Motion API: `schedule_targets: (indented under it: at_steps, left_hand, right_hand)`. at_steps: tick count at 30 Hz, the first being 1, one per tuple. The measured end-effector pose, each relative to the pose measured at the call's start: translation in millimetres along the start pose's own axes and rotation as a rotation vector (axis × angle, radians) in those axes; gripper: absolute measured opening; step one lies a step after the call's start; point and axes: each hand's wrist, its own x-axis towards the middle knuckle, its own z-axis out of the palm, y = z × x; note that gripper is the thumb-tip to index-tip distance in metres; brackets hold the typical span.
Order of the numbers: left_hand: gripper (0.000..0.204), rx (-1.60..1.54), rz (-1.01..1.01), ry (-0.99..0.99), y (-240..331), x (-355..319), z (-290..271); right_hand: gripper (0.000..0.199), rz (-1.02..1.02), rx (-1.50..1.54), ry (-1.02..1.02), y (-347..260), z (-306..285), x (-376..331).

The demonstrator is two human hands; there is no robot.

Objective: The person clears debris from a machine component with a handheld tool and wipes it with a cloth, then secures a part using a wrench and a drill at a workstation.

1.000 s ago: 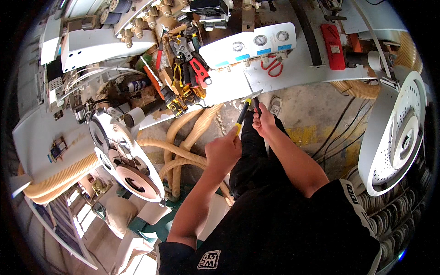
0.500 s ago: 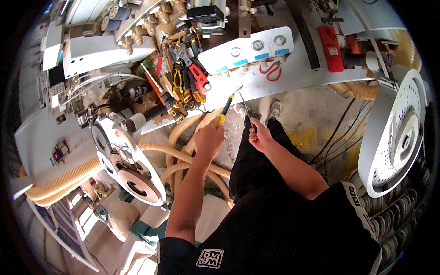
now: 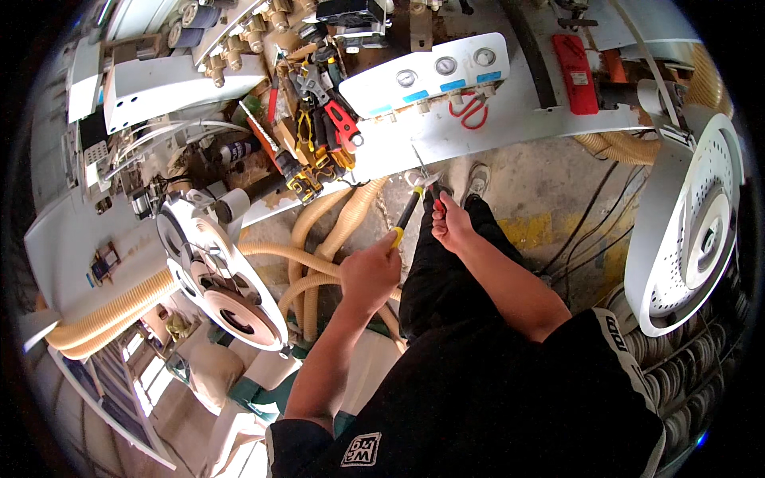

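Note:
My left hand [image 3: 372, 272] is closed around a black-and-yellow-handled tool [image 3: 409, 211]. Its short pale metal end slants up beside the other tool; its exact kind is unclear. In my closed right hand [image 3: 453, 226] is what looks like a screwdriver [image 3: 423, 166], with a red-and-black handle and a thin metal shaft pointing up toward the bench edge. The two tools meet or overlap in view; whether they touch I cannot tell. Both hands are in front of my body, short of the bench [image 3: 446, 147].
Pliers [image 3: 304, 131], a red-handled tool [image 3: 343, 123] and a yellow-black drill [image 3: 301, 187] crowd the bench. Red-handled scissors [image 3: 470, 111] lie by a gauge panel [image 3: 426, 76]. Machine wheels [image 3: 231, 307] [image 3: 701, 235] flank me. Tan hoses [image 3: 307, 259] cross the floor at left.
My left hand has moved down and slightly right, bringing its tool's metal end next to the screwdriver. My right hand has barely moved.

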Motion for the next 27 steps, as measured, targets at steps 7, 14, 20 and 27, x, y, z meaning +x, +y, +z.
schedule_targets:
  at_steps: [7, 14, 20, 27]
  left_hand:
    - [0.031, 0.155, -0.057, -0.031, -3, 34, 41]
    - [0.041, 0.121, -0.12, -0.079, -14, 106, 19]
    - [0.037, 0.024, -0.069, -0.006, -13, 18, 4]
    - [0.032, -0.028, -0.031, 0.01, -7, -11, -3]
  right_hand:
    - [0.038, 0.011, 0.019, -0.039, 8, 12, -6]
    - [0.042, 0.052, -0.021, -0.057, 4, 19, -7]
    - [0.045, 0.051, -0.009, -0.016, 10, 3, -10]
    - [0.045, 0.027, -0.005, 0.009, 11, 10, -8]
